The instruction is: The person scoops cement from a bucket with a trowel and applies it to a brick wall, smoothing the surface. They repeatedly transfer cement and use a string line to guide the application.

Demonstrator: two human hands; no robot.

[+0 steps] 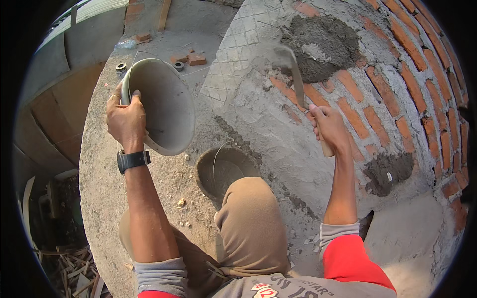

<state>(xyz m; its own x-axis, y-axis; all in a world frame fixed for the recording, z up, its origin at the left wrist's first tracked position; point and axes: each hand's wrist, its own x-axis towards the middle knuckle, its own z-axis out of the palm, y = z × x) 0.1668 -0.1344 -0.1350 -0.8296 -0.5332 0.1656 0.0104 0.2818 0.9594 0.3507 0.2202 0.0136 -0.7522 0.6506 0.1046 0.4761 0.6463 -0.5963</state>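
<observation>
My left hand (pixel 126 119) grips the rim of a pale grey bucket (pixel 171 107), tilted so its mouth faces me. Its inside is smeared grey, and a thin wire handle stands at its far side. In my right hand (pixel 330 129) is a trowel (pixel 298 82), held by its wooden handle. The trowel's far end is blurred and lies beside a thick patch of wet mortar (pixel 340 47) on the brick wall (pixel 380 87). A smaller mortar patch (pixel 390 174) clings lower on the wall, right of my forearm.
A second, mortar-stained bucket (pixel 206 171) stands by my knee (pixel 253 218). Farther off lie broken bricks (pixel 197 59), a dark ring (pixel 178 65), a small round roll (pixel 120 67) and clear plastic (pixel 125 44). The ledge (pixel 97 164) drops off at left, above wood scraps (pixel 74 273).
</observation>
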